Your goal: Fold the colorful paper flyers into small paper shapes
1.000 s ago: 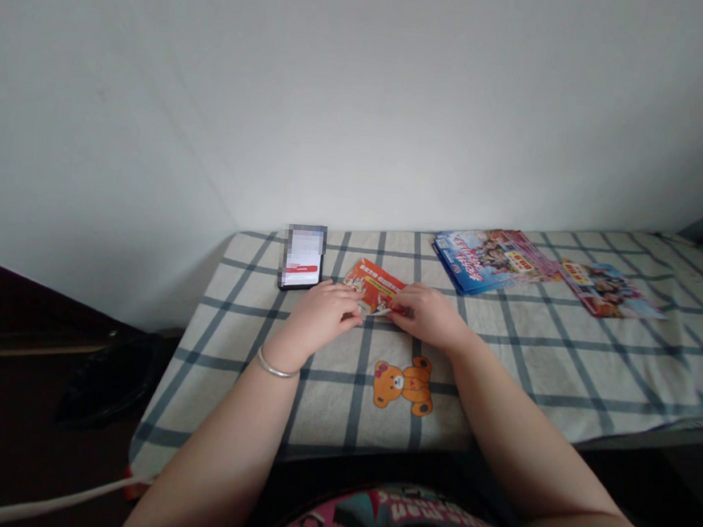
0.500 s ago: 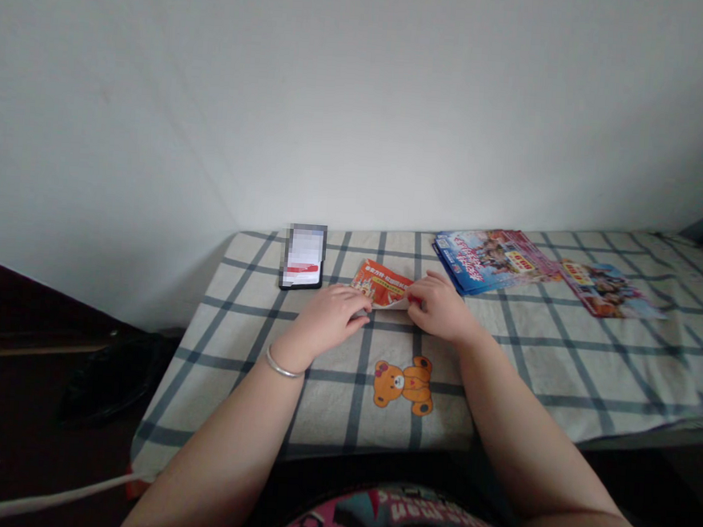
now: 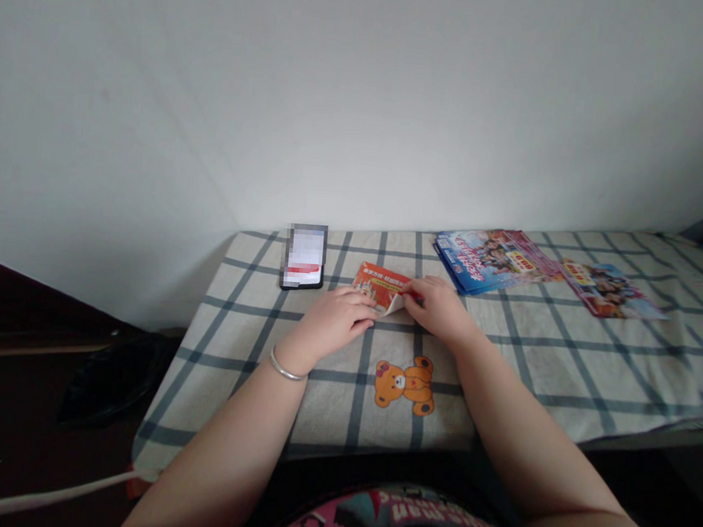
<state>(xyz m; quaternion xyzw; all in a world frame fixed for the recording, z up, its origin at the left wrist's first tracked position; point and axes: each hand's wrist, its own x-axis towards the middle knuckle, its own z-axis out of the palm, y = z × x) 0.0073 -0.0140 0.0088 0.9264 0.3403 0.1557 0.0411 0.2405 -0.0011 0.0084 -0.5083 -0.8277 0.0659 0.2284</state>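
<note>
On the checked cloth lies a small orange-red printed leaflet (image 3: pixel 382 278), its lower right corner lifted so the pale underside shows. My right hand (image 3: pixel 438 310) has its fingers closed in a pinch on that raised corner. Across the leaflet's lower left edge, my left hand (image 3: pixel 339 319) rests with fingers laid out flat and the thumb apart from them on the cloth side. The right end of the leaflet is hidden behind my right fingers.
A phone (image 3: pixel 304 256) with a lit screen lies left of the leaflet. Blue and pink flyers (image 3: pixel 484 261) are stacked at the right, with another flyer (image 3: pixel 614 290) fanned beside them. A teddy bear picture (image 3: pixel 405 385) marks the tablecloth (image 3: pixel 329 406). The wall (image 3: pixel 363 104) rises behind.
My right hand has drawn slightly left and bent the leaflet's lower right corner up further. My left hand has shifted a little to the right.
</note>
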